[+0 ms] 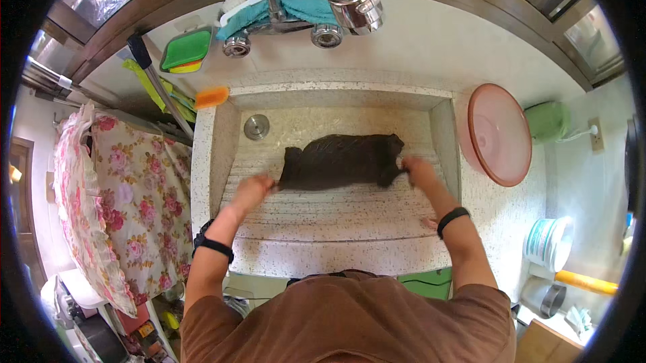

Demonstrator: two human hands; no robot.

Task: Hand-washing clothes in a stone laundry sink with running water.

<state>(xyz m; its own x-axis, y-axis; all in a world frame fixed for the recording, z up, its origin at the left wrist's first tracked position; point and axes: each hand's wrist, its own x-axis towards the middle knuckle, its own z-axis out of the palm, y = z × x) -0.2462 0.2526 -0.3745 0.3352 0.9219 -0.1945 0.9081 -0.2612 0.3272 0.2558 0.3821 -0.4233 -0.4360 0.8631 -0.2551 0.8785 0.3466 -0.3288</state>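
Observation:
A dark wet cloth (pixel 343 161), perhaps a garment, lies stretched across the ribbed washboard slope of a speckled stone laundry sink (pixel 323 257). My left hand (pixel 255 191) pinches its lower left corner. At its right end, my right hand (pixel 419 168) grips a corner of the same cloth; both hands are slightly blurred. The round metal drain (pixel 256 127) shows beyond the cloth at the sink's back left. Above the sink's back edge stand a chrome faucet (pixel 356 10) and its knobs.
An orange brush or sponge (pixel 212 97) rests on the back left rim. At the right stands a pink plastic basin (pixel 499 135), with a white tub (pixel 549 245) nearer me. A floral cloth cover (pixel 141 201) hangs at left, beside a metal-handled tool (pixel 164 90).

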